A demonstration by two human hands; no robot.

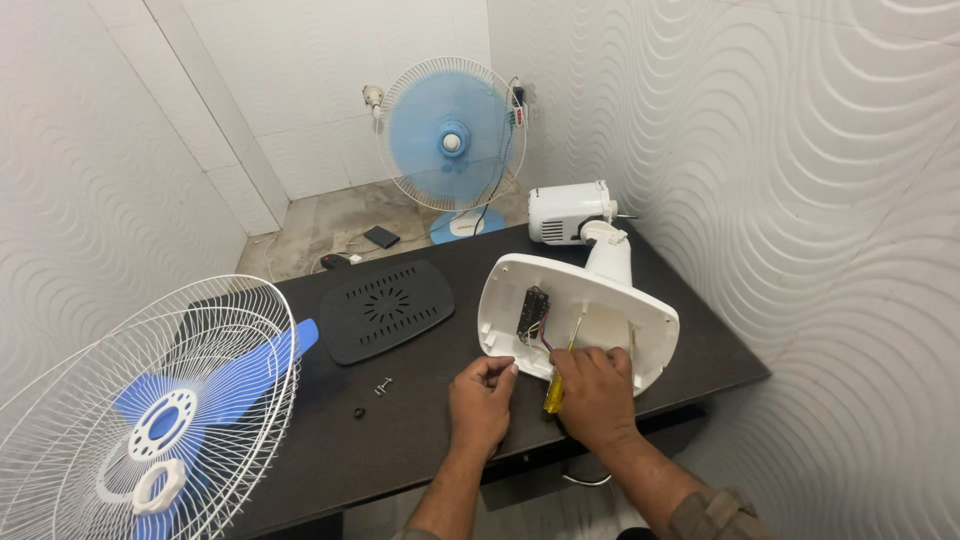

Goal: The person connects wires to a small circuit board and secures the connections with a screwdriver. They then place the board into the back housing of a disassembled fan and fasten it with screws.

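Note:
A white fan base (640, 320) lies on its side on the dark table (420, 440), its open underside facing me, with a black switch block and coloured wires (533, 315) inside. My right hand (595, 395) grips a yellow-handled screwdriver (558, 380), its shaft pointing up into the base. My left hand (482, 400) rests at the base's lower left rim, fingers pinched together; whether it holds anything I cannot tell. The white motor housing (565, 212) sits at the far end of the stand.
A black bottom cover plate (385, 308) lies to the left of the base. Small screws (383, 385) and a black ring (358, 412) sit near it. A white grille with blue blades (170, 410) is at the left. Another blue fan (450, 135) stands on the floor behind.

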